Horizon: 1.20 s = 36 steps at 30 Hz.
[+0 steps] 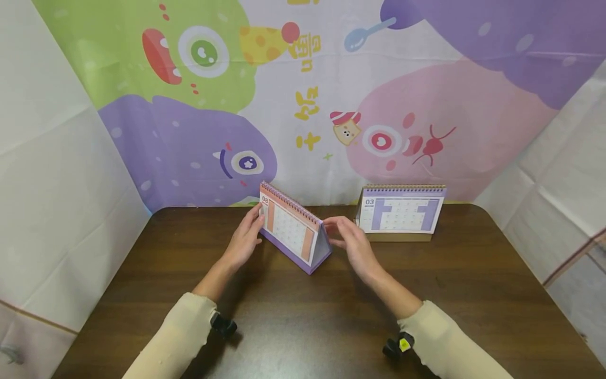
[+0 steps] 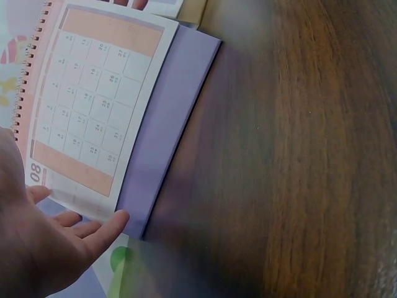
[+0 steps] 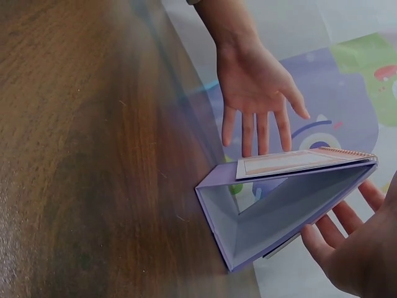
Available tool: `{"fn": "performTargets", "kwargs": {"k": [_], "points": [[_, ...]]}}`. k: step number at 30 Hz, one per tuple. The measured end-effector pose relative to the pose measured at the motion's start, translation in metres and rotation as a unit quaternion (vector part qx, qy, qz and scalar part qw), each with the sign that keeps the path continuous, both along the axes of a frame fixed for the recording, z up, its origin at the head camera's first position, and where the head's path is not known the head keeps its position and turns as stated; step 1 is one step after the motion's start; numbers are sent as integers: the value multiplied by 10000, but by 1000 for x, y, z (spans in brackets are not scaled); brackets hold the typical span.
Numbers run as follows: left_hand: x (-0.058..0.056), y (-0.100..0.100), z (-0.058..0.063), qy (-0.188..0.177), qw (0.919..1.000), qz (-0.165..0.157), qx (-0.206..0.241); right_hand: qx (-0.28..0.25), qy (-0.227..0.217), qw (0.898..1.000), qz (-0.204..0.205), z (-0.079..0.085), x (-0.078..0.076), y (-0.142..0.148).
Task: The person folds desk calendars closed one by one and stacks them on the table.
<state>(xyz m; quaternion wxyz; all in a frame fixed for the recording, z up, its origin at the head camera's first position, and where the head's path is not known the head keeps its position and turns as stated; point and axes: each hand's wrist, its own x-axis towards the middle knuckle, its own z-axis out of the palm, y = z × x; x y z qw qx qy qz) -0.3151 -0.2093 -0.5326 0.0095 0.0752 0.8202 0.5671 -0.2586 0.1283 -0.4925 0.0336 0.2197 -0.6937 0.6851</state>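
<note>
A desk calendar (image 1: 289, 229) with an orange page marked 08 and a purple base stands at an angle on the dark wooden table. My left hand (image 1: 245, 235) is at its left end, fingers extended; in the left wrist view the fingertips lie close to the page edge and base. On the other end, my right hand (image 1: 352, 243) has loosely bent fingers near the back panel. The right wrist view shows the calendar's hollow triangular side (image 3: 279, 214), with the right fingers (image 3: 347, 217) beside the back panel; whether they touch it I cannot tell.
A second desk calendar (image 1: 402, 213), purple page marked 03 on a tan base, stands near the table's back edge, to the right of my right hand. Behind the brown table (image 1: 303, 321) hangs a cartoon-printed cloth (image 1: 303, 173). White cloth walls (image 1: 61, 173) flank both sides.
</note>
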Motion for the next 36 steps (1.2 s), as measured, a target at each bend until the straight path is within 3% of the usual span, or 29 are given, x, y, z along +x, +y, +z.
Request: {"fn": "performTargets", "kwargs": {"k": [1,5,8,9,13,16,23,28,31,32,36], "points": [[9,3,10,83,9999,-99,31,-10,84,10000,37,-5,-3,1],[-3,-3,-5,130,9994,-210,228,-34,224,9997,99,-4,-1,1],[-21,-7,-23,99,9999,-53,121,-34,126,9999,48,17,16,-5],[-18,-5,-19,64,9999,-12,107,20,51,10000,-11,23,20,-7],[12,7,22,42,9995,-241,188,255,-276,9991,-196,42,34,-14],[25,12,38,96,9991,-373,192,353,-368,9984,-228,47,38,-16],[-2,3,7,155,9996,-190,-133,276,-243,9993,1,45,39,-17],[2,5,12,171,9988,-434,133,318,-92,9993,180,44,39,-17],[-11,0,-4,33,9989,-428,193,354,-112,9991,208,44,40,-17],[-6,2,3,-8,9989,-429,182,366,-126,9990,208,45,41,-18],[-26,-5,-20,-162,9985,-429,286,394,-109,9989,233,46,42,-19]]}}
